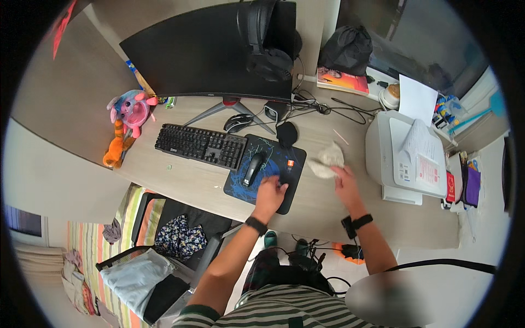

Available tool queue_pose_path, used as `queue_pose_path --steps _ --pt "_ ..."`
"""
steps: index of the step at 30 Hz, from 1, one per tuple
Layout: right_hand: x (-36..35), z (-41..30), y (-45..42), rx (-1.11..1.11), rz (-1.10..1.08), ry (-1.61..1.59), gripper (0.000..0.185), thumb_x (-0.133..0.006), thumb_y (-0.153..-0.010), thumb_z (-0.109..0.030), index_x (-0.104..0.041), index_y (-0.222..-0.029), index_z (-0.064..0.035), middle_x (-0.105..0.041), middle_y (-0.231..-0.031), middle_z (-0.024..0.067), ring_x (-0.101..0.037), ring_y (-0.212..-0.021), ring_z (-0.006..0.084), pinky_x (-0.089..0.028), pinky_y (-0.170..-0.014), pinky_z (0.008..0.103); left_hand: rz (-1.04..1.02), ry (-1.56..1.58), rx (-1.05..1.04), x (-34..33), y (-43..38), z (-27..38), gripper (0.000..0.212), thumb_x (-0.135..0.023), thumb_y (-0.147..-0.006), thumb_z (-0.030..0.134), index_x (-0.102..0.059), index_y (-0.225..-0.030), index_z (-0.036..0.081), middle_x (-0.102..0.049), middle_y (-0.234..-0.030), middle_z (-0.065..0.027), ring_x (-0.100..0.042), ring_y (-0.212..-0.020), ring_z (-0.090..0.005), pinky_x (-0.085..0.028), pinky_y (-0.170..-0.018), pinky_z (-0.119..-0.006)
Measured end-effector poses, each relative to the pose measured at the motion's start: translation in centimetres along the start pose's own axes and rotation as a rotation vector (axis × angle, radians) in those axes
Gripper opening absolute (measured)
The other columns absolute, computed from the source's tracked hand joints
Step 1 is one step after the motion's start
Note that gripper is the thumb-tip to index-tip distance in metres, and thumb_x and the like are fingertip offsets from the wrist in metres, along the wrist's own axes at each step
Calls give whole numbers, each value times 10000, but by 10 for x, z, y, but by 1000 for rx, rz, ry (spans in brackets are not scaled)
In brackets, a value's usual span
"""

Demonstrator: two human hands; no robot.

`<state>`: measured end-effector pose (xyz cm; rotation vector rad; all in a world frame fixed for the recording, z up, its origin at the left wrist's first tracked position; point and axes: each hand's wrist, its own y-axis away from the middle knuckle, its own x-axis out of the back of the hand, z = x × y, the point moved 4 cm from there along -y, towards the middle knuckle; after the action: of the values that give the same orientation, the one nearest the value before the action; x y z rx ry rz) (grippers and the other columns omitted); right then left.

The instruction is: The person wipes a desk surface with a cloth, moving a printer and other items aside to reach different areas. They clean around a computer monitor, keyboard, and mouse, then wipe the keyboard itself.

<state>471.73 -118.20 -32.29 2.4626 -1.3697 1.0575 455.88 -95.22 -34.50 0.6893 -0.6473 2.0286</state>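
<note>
My right hand [347,183] grips the edge of a crumpled off-white cloth [331,156] over the desk, right of the mouse pad. Above the lower part of the dark blue-patterned mouse pad [296,180] is my left hand [271,193], with loosely curled fingers. Its palm side is hidden, so whether it holds something small does not show. Just up and left of that hand, a black handheld device [254,169], possibly a hair clipper, lies on the pad. A small orange item [290,163] rests near the pad's right edge.
Left of the pad is a black keyboard [201,145]; behind it stand a computer mouse [238,122] and a monitor [197,53] with headphones [270,61]. A white printer [379,153] with papers occupies the right. Cables [324,107] tangle behind. Plush toys [133,108] sit left.
</note>
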Motion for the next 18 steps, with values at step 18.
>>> queue_pose_path --steps 18 --pt "31 81 172 -155 -173 480 645 -610 -906 -219 -389 -1496 -81 -357 -1401 403 -253 -1378 596 -216 -1133 657 19 -131 -56 -76 -67 -5 125 -696 -865 103 -629 -855 -2 -662 -849 -227 -647 -845 -419 -529 -738 -489"
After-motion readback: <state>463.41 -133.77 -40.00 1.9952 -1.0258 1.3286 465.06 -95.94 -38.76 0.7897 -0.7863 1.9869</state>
